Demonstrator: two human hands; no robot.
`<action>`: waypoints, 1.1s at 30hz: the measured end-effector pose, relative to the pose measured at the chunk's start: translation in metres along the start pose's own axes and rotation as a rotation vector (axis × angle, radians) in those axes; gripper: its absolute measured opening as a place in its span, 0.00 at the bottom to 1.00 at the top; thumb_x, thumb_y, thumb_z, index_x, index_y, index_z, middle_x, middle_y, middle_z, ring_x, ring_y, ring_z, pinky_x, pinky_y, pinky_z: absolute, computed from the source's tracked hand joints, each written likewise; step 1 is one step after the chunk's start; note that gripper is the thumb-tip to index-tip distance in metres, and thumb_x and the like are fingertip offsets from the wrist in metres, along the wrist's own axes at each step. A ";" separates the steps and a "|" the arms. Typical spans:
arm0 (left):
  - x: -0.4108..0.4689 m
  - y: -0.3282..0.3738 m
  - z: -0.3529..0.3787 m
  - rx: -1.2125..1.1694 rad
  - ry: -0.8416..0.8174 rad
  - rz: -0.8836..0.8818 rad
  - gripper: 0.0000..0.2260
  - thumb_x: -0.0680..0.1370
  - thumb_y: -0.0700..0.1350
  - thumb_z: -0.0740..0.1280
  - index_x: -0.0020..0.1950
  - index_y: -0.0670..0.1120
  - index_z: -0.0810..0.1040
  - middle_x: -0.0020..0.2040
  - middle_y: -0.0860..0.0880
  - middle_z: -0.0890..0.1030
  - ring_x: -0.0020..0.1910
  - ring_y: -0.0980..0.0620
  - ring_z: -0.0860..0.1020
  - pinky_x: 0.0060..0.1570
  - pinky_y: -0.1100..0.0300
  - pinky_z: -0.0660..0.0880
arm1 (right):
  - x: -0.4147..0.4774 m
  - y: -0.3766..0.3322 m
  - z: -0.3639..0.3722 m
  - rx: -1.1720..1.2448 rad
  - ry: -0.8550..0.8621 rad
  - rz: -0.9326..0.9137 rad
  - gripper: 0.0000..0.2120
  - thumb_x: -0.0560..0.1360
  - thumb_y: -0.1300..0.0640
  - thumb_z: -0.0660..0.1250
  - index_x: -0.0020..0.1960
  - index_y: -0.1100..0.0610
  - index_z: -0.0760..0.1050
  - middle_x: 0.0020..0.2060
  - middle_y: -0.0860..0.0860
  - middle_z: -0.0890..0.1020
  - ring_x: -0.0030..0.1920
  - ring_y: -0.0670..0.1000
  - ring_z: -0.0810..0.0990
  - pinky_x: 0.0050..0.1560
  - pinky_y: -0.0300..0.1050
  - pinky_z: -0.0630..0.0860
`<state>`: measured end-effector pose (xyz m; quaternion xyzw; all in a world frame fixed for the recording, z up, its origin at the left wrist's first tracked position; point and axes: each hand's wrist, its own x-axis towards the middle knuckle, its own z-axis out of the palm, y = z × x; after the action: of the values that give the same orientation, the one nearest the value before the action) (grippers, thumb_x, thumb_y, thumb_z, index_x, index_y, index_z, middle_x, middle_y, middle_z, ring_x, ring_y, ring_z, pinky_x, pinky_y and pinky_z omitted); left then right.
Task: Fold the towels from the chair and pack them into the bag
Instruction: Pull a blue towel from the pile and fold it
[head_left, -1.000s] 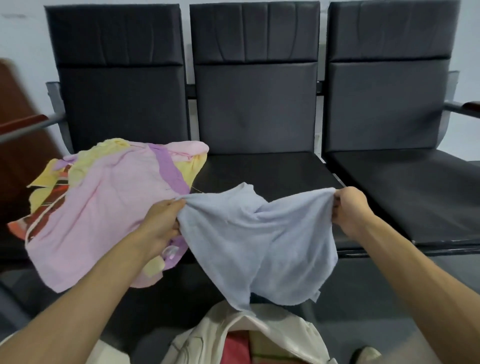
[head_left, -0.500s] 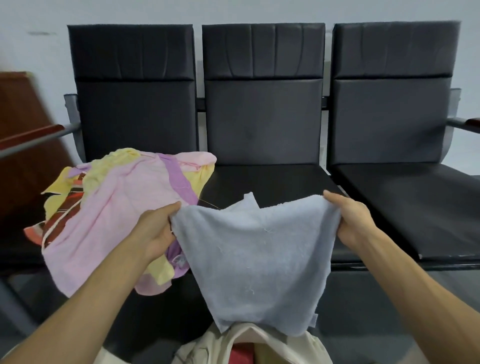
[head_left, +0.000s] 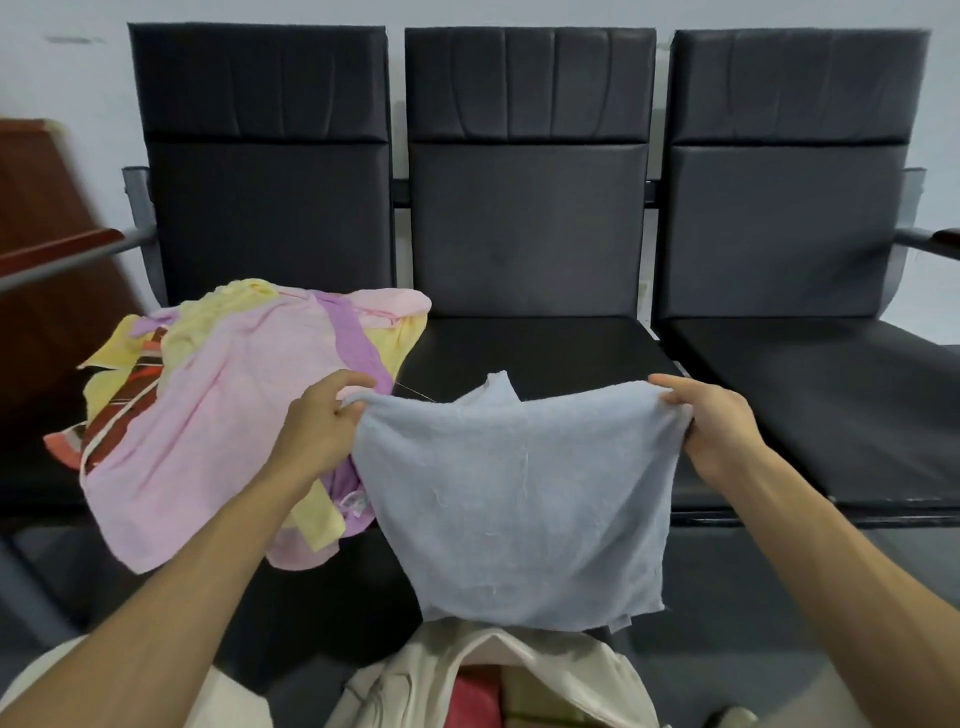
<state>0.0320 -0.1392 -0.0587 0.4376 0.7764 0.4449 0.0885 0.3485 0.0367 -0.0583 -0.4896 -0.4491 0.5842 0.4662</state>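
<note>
Blue towel (head_left: 514, 499) held up by two bare hands in front of a row of black chairs (head_left: 530, 218).

The left hand (head_left: 322, 431) pinches one top corner and the right hand (head_left: 719, 423) pinches the other, so the cloth hangs doubled over above a cream bag (head_left: 566, 675) with its mouth gaping. A pile of pink, yellow and purple towels (head_left: 223, 415) lies on the left seat, just beside the left hand.

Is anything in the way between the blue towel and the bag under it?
Nothing visible is. The blue towel, pinched at its top corners by the left hand and right hand, hangs right above the open bag.
</note>
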 end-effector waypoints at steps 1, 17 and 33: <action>0.001 0.003 0.001 -0.102 0.012 -0.038 0.11 0.81 0.40 0.60 0.58 0.52 0.78 0.59 0.49 0.77 0.58 0.44 0.75 0.57 0.49 0.76 | -0.001 0.000 -0.001 -0.006 0.013 -0.026 0.09 0.73 0.64 0.67 0.47 0.54 0.84 0.53 0.53 0.83 0.55 0.53 0.80 0.50 0.44 0.76; 0.008 0.010 -0.008 -0.688 0.134 -0.306 0.11 0.72 0.34 0.73 0.50 0.49 0.83 0.51 0.54 0.80 0.54 0.50 0.78 0.49 0.58 0.80 | -0.004 0.003 0.000 -0.119 -0.093 -0.198 0.13 0.73 0.67 0.71 0.50 0.51 0.84 0.54 0.51 0.84 0.59 0.54 0.79 0.65 0.54 0.74; 0.013 0.005 -0.006 -0.306 0.231 -0.163 0.04 0.77 0.44 0.70 0.49 0.46 0.82 0.51 0.50 0.81 0.52 0.50 0.76 0.52 0.53 0.75 | -0.009 0.004 0.005 -0.392 0.089 -0.344 0.08 0.71 0.61 0.75 0.49 0.53 0.83 0.44 0.46 0.84 0.48 0.45 0.80 0.51 0.39 0.75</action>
<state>0.0237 -0.1316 -0.0481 0.3007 0.7376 0.5962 0.1002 0.3436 0.0272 -0.0598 -0.5122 -0.6093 0.3762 0.4742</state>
